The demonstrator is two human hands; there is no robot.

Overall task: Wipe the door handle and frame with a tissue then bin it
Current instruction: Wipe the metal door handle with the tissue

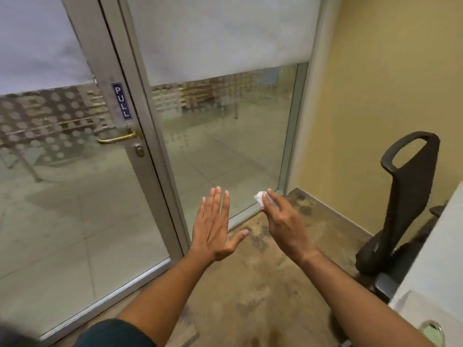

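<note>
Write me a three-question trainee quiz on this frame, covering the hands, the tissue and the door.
1. Which hand holds the tissue: A) left, B) right, C) neither?
2. True or false: the left hand is gripping the door handle.
3. Fill in: the sign above the handle reads ____.

Key
1. B. The right hand pinches the crumpled white tissue at its fingertips.
2. False. The left hand is open with fingers spread, held in the air low in front of the glass, well away from the brass handle on the door frame.
3. PULL.
</note>
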